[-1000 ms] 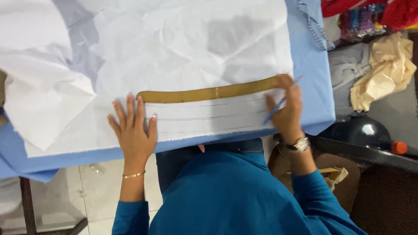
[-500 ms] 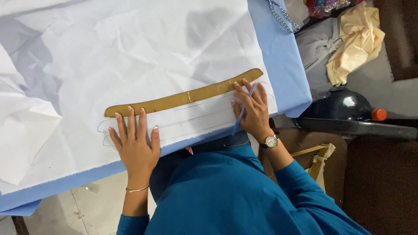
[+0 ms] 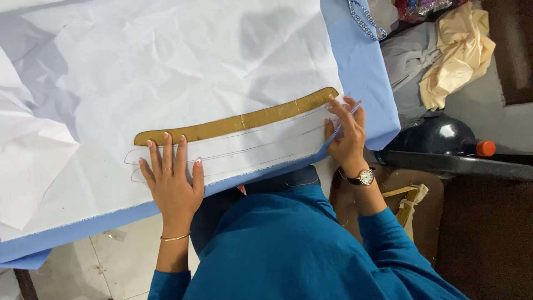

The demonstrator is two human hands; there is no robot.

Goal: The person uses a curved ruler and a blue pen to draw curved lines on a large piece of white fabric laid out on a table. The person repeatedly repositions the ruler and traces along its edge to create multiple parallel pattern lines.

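Note:
A long curved brown pattern piece (image 3: 239, 121) lies on a large sheet of crumpled white paper (image 3: 166, 66) spread over light blue cloth (image 3: 361, 72). Curved pencil lines run below the pattern. My left hand (image 3: 171, 179) lies flat, fingers spread, with its fingertips on the pattern's left end. My right hand (image 3: 345, 132) holds a thin blue pencil (image 3: 340, 126) at the pattern's right end, near the paper's edge. It wears a wristwatch (image 3: 365, 177).
The table's near edge runs along my blue-clad body. To the right lie a cream cloth bundle (image 3: 458, 53), grey fabric (image 3: 408, 61), a dark rounded object (image 3: 438, 136) with an orange cap (image 3: 486, 148), and a patterned trim (image 3: 363, 19).
My right hand with the pencil has moved along the pattern's lower edge back to its right end. My left hand stays pressed on the left end. The view has shifted.

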